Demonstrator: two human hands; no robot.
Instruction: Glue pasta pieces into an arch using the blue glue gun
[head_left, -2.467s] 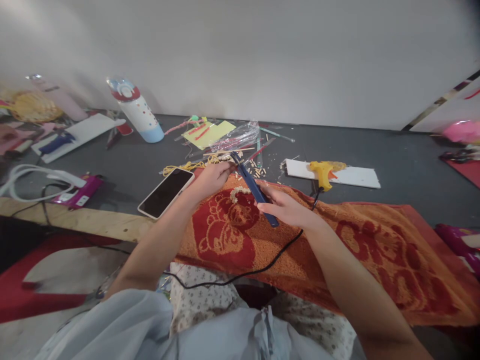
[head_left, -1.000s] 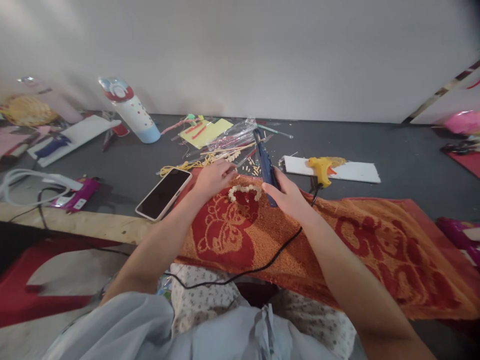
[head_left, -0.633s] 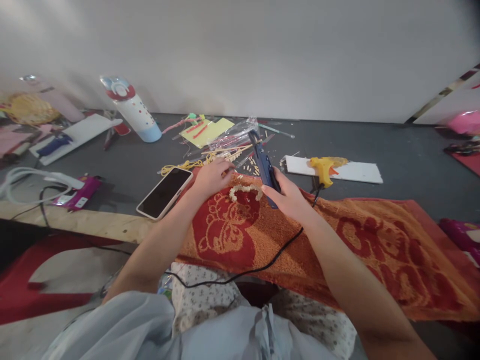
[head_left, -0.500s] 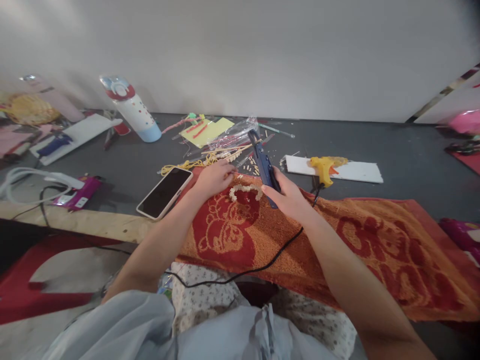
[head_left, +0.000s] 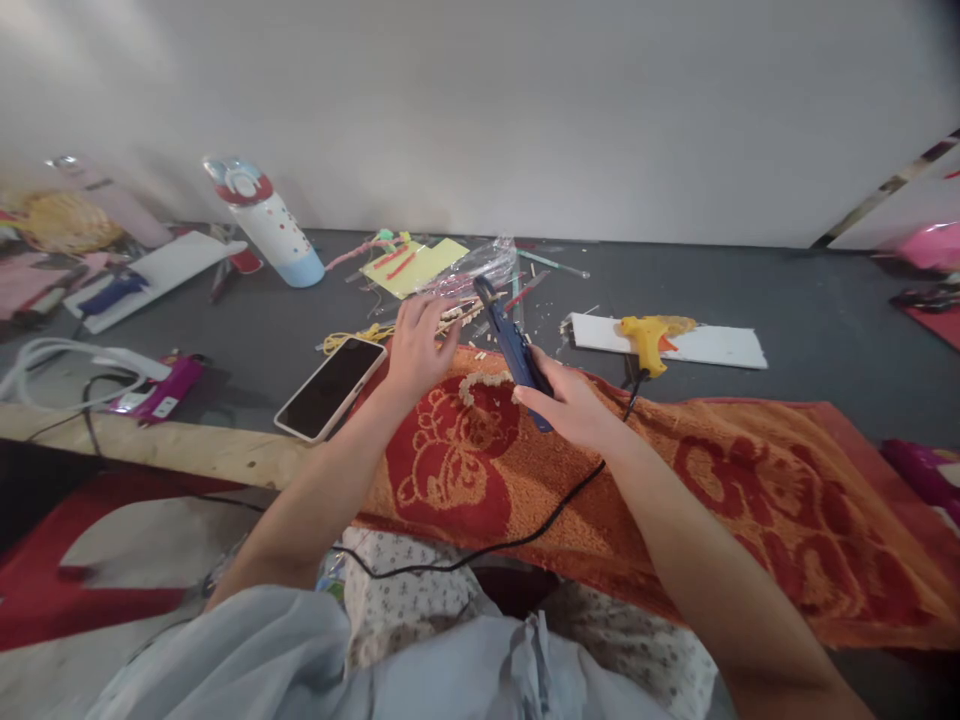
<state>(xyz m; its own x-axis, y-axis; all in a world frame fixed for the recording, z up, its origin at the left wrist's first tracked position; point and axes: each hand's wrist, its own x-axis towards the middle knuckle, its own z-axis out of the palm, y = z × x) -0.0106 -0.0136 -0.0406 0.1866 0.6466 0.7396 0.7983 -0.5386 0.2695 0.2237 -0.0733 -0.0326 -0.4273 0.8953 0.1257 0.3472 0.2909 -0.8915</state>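
Note:
My right hand [head_left: 568, 397] is wrapped round a dark blue tool [head_left: 512, 350], whose narrow end points up and to the left. My left hand [head_left: 422, 345] is over the small pale pieces and yellow cord [head_left: 352, 338], close to thin sticks; its fingers are curved, and whether they pinch anything is too small to tell. A curved string of pale beads [head_left: 480, 385] lies on the orange and red towel [head_left: 570, 480], partly behind the tool. Several loose pale pieces lie at the towel's back edge.
A phone [head_left: 331, 388] lies left of the towel. Behind are a white bottle [head_left: 271, 228], yellow paper [head_left: 416, 266] and clear plastic. A yellow glue gun [head_left: 646, 340] rests on a white board [head_left: 720, 345]; a black cable [head_left: 495, 543] crosses the towel.
My left hand has lifted and moved slightly back and left, its fingers more raised. The blue tool's tip has moved left and a little down with my right hand.

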